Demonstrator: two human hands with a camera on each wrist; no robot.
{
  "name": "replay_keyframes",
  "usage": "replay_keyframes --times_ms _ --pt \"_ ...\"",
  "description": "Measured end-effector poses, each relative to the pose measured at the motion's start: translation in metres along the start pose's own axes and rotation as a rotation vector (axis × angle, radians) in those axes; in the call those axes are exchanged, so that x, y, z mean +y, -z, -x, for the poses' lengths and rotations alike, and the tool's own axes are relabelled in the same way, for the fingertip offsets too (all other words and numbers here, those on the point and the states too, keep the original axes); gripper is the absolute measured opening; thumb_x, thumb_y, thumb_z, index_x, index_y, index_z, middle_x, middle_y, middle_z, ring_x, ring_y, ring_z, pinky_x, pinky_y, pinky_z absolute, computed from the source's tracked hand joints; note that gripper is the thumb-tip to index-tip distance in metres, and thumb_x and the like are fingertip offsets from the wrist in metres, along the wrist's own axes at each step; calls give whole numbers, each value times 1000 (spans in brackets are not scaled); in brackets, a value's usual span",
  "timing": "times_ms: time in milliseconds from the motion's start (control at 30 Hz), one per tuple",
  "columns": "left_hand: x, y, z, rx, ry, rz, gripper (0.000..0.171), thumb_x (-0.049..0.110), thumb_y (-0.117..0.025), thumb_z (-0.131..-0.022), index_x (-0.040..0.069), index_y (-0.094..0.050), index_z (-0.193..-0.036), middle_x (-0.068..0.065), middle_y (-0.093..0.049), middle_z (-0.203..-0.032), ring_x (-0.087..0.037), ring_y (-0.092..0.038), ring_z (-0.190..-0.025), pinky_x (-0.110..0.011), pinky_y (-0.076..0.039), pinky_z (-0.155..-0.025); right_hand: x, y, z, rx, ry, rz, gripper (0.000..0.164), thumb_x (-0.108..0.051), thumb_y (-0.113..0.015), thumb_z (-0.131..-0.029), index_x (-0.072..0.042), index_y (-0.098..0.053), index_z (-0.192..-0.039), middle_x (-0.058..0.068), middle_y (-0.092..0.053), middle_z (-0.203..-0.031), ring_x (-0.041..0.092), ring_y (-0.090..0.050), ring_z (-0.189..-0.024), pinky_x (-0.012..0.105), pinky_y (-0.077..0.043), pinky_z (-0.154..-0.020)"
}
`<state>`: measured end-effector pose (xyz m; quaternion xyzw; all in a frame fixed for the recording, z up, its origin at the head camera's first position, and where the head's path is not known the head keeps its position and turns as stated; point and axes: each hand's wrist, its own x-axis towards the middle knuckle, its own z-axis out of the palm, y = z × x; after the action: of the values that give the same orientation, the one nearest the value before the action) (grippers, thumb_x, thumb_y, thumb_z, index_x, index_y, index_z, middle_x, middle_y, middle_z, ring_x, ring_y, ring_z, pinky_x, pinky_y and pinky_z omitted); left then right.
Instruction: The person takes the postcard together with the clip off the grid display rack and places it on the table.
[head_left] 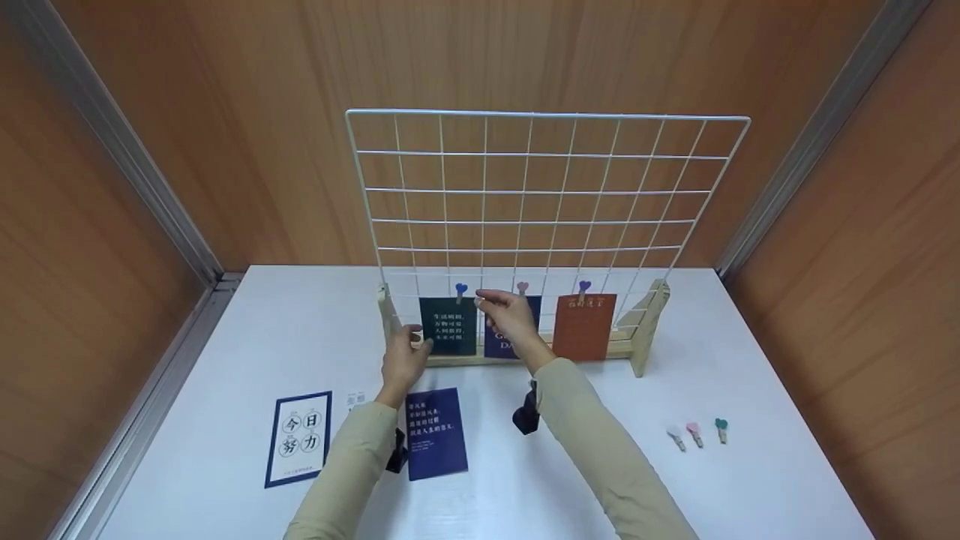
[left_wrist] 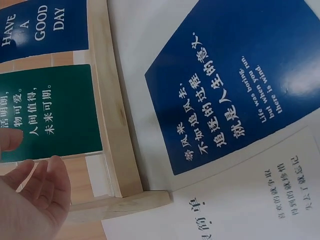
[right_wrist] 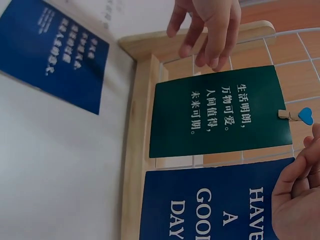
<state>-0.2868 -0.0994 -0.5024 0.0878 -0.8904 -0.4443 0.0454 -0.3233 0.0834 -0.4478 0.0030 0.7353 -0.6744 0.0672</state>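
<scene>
A green card (head_left: 450, 327) with white characters hangs on the white wire grid (head_left: 540, 190), held at its top by a clothespin with a blue heart (right_wrist: 305, 116). My left hand (head_left: 405, 364) is at the card's left edge, its fingers (left_wrist: 57, 175) loosely bent, pinching nothing. My right hand (head_left: 514, 319) is just right of the clothespin, in front of a blue "HAVE A GOOD DAY" card (right_wrist: 215, 205), which it partly hides. Its fingers are relaxed, with nothing visible between them. An orange card (head_left: 585, 328) hangs farther right from a purple-heart clothespin (head_left: 584, 289).
A wooden stand (head_left: 649, 326) supports the grid. On the white table lie a blue card (head_left: 436, 433), a blue-bordered white card (head_left: 298, 439) and another white card (left_wrist: 250, 200), partly hidden by the left arm in the head view. Three small clothespins (head_left: 694, 435) lie at right.
</scene>
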Motion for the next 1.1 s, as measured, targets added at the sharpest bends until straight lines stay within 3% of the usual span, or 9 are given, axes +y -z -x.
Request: replay_keyframes --times_ms 167,600,900,1100 --pt "1 0 -3 2 9 -5 40 18 -56 -86 2 -46 -121 -15 -53 -107 -26 -55 -89 -42 -42 -74 -3 -4 -4 -1 19 -27 29 -13 -60 -83 -2 -60 -111 7 -54 -68 5 -43 -48 16 -34 -42" --pt "0 0 -8 3 -15 3 38 16 -55 -86 1 -48 -121 -16 -52 -109 -28 -54 -92 -43 -43 -75 -9 -16 -6 27 31 -13 28 -12 -60 -84 -8 -61 -112 9 -49 -59 9 -42 -45 15 -30 -38" --pt "-2 1 -9 21 -38 2 35 13 -56 -85 -1 -51 -117 -17 -53 -105 -28 -54 -88 -42 -43 -74 -12 -23 -7 33 35 -26 28 -9 -59 -84 -6 -60 -112 5 -49 -55 6 -43 -42 15 -33 -40" --pt "-3 1 -11 28 -41 0 30 12 -56 -85 0 -54 -113 -16 -54 -102 -28 -54 -88 -42 -43 -72 -13 -26 -9 28 44 -19 31 -9 -60 -83 -6 -59 -114 18 -55 -65 8 -44 -43 15 -35 -40"
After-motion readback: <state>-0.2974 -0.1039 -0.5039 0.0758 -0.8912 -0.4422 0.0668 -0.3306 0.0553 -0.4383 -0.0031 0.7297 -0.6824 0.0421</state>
